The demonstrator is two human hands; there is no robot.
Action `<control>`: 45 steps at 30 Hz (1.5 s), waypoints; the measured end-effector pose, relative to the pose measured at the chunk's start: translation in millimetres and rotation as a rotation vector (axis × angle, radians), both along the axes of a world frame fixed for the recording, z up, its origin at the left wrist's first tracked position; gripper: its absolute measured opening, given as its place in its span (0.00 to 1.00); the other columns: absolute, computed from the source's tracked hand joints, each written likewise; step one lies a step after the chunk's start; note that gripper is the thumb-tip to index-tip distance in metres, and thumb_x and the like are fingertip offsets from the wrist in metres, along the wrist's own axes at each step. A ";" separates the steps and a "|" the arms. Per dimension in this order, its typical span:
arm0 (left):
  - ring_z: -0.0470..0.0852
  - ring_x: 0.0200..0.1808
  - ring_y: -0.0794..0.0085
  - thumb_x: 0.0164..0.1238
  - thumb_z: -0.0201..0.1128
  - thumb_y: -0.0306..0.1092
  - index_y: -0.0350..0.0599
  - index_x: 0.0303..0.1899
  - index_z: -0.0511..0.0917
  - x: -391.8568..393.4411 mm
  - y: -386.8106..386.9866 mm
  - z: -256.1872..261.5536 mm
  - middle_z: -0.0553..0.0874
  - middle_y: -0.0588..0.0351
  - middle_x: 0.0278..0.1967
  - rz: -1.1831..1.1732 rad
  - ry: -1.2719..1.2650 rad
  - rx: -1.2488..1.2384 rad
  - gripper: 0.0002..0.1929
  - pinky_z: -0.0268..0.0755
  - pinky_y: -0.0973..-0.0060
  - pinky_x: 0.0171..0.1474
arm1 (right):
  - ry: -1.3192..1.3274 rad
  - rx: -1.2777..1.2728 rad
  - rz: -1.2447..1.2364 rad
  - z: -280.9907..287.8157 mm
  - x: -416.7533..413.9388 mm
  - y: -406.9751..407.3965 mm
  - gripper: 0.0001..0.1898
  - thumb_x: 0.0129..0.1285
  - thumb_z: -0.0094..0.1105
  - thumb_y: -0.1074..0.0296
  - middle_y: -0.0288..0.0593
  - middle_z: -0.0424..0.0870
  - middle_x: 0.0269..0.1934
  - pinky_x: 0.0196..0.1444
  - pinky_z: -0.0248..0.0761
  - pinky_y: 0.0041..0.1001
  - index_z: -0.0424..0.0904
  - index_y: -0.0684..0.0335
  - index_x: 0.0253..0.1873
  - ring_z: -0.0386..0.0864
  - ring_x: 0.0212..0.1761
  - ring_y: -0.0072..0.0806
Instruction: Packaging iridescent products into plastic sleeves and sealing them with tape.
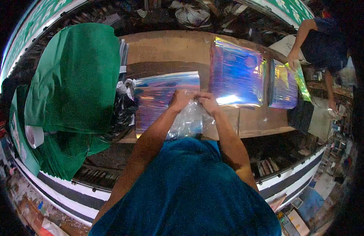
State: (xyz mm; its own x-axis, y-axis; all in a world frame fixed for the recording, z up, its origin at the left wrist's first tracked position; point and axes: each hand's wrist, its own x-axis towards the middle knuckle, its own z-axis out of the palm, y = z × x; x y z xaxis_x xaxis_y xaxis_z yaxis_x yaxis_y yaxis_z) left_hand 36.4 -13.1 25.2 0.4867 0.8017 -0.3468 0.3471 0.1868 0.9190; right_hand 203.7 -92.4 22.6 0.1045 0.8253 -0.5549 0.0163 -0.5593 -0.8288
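Observation:
My left hand (182, 99) and my right hand (208, 101) meet at the fingertips, pinching the upper edge of a clear plastic bag (189, 118). The bag hangs down towards my blue shirt, crinkled and shiny. Under my left hand and forearm lies a stack of iridescent plastic film sheets (152, 100), its top sheet curling at the far edge. Right of my right hand rests a larger stack of iridescent film (238, 73) with a blue and violet sheen. My fingers hide the exact spot where they grip the bag.
Brown cardboard (167, 50) covers the work surface. Draped green sheeting (75, 76) and a black plastic bag (124, 112) are at left. On the right a co-worker's hand (294, 59) holds yellowish film (301, 82) beside another film stack (280, 88). A tied white sack (192, 16) lies beyond.

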 end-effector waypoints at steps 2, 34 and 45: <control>0.85 0.35 0.72 0.67 0.66 0.45 0.40 0.42 0.88 -1.4 1.7 -7.3 0.89 0.52 0.33 -0.032 0.051 0.001 0.16 0.78 0.68 0.41 | 0.003 -0.045 0.001 -1.0 0.8 -0.3 0.19 0.59 0.55 0.77 0.41 0.87 0.48 0.56 0.70 0.23 0.84 0.71 0.55 0.80 0.49 0.26; 0.83 0.31 0.72 0.66 0.65 0.46 0.37 0.34 0.87 -8.0 -1.2 1.1 0.88 0.52 0.29 0.024 0.026 -0.141 0.17 0.75 0.67 0.36 | -0.162 0.200 -0.021 12.0 -10.2 20.1 0.06 0.64 0.65 0.70 0.36 0.85 0.29 0.32 0.71 0.22 0.85 0.66 0.38 0.78 0.30 0.17; 0.81 0.31 0.75 0.60 0.70 0.39 0.40 0.35 0.87 -24.0 -17.9 11.5 0.86 0.56 0.28 0.130 -0.002 -0.047 0.11 0.74 0.70 0.35 | -0.156 0.058 -0.115 18.0 -7.8 13.4 0.05 0.66 0.65 0.69 0.31 0.81 0.27 0.32 0.72 0.21 0.83 0.64 0.37 0.77 0.29 0.18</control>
